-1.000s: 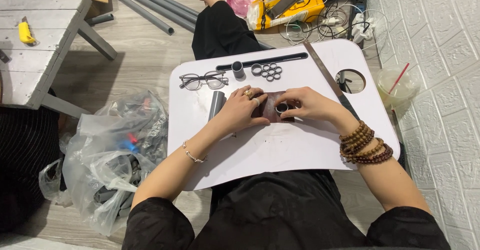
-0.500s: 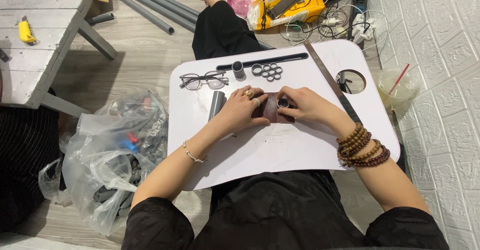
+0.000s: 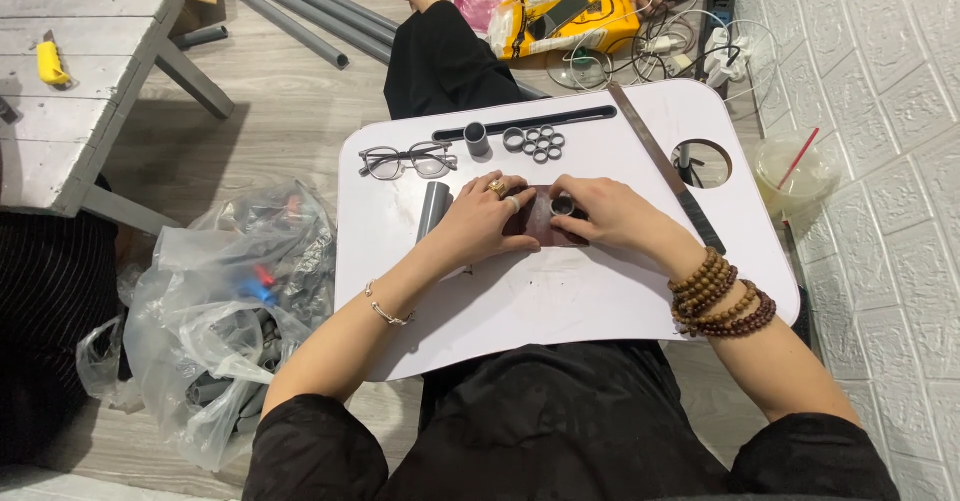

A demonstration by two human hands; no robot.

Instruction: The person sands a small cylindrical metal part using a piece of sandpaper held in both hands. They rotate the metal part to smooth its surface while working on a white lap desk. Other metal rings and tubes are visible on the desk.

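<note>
On the white lap tray (image 3: 560, 301) lies a dark brown rectangular sheet (image 3: 540, 223). My left hand (image 3: 483, 219) presses flat on the sheet's left side. My right hand (image 3: 605, 213) pinches a small grey pipe ring (image 3: 563, 204) and holds it end-down on the sheet. A short grey pipe piece (image 3: 434, 207) lies just left of my left hand. Several more grey rings (image 3: 535, 142) and a short upright tube (image 3: 477, 139) sit at the tray's far edge, beside a pair of glasses (image 3: 406, 160).
A metal ruler (image 3: 665, 165) lies diagonally on the tray's right side near a round cup hole (image 3: 702, 163). A plastic cup with a red straw (image 3: 793, 170) stands by the wall. Clear bags (image 3: 240, 301) of parts sit left; long grey pipes (image 3: 300, 16), cables and a grey wooden bench (image 3: 70, 81) lie beyond.
My right hand has shifted the ring slightly over the brown sheet; my left hand stays pressed on it. Otherwise nothing has moved.
</note>
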